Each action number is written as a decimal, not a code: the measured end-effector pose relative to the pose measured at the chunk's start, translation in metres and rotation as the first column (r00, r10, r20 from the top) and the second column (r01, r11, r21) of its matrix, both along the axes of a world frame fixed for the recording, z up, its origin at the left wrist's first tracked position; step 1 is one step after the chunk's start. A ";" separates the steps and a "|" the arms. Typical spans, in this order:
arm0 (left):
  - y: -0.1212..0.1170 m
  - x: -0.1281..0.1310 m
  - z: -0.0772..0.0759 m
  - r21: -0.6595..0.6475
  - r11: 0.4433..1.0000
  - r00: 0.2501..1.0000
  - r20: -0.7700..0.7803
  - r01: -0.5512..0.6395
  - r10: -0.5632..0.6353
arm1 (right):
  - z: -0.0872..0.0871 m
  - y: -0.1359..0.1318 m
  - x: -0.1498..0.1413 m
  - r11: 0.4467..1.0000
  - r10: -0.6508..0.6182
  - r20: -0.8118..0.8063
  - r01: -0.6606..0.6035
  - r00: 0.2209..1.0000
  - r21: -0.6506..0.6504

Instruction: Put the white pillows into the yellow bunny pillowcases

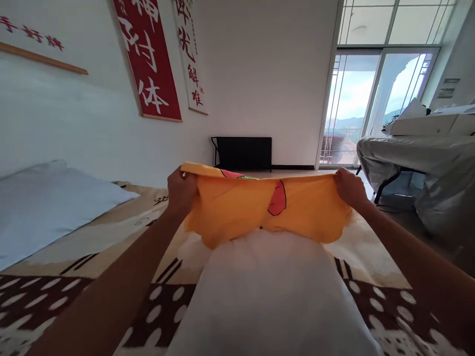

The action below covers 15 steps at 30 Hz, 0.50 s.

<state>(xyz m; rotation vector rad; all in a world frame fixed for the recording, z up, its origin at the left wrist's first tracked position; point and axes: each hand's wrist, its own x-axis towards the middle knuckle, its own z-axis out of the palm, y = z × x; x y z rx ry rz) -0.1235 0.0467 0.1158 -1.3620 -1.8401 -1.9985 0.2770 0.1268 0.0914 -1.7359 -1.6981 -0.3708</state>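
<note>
holding orange cloth stretched above patterned bedding
gripping one end in the left hand, the other in the right hand, by the nearer white pillow

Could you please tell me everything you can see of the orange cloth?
The orange cloth looks like thin, soft fabric, with a black-outlined red shape on its front and a bit of red and green print along the folded top. It is stretched sideways between the left hand and the right hand, its upper edge fairly straight, its lower part drooping in rounded folds. Its lower middle meets the far end of the white pillow; whether they touch is unclear.
</note>
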 end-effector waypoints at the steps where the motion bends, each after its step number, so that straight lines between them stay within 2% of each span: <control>1: 0.013 -0.004 0.002 -0.004 0.999 0.999 -0.024 -0.046 0.046 | 0.001 0.012 -0.006 1.000 -0.019 -0.019 0.019 1.000 -0.023; 3: 0.042 -0.013 0.002 -0.046 0.988 0.987 -0.070 -0.145 0.142 | -0.001 0.036 -0.019 0.996 -0.048 -0.015 0.047 0.999 -0.075; 5: 0.071 -0.023 -0.009 -0.132 0.965 0.970 -0.115 -0.227 0.212 | -0.013 0.058 -0.031 0.992 -0.046 0.028 0.049 0.999 -0.118; 7: 0.097 -0.032 -0.034 -0.266 0.929 0.962 -0.161 -0.257 0.220 | -0.037 0.076 -0.044 0.989 -0.011 0.104 0.026 0.995 -0.148; 9: 0.115 -0.039 -0.070 -0.432 0.872 0.967 -0.200 -0.232 0.158 | -0.069 0.089 -0.055 0.980 0.056 0.204 -0.015 0.977 -0.199; 12: 0.119 -0.051 -0.116 -0.640 0.754 0.973 -0.230 -0.151 0.000 | -0.115 0.098 -0.063 0.947 0.159 0.287 -0.063 0.945 -0.316; 14: 0.102 -0.065 -0.135 -0.714 0.692 0.969 -0.230 -0.107 -0.088 | -0.134 0.096 -0.056 0.929 0.161 0.269 -0.054 0.949 -0.365; 15: 0.087 -0.073 -0.141 -0.728 0.679 0.963 -0.239 -0.095 -0.121 | -0.140 0.091 -0.048 0.933 0.146 0.273 -0.040 0.951 -0.359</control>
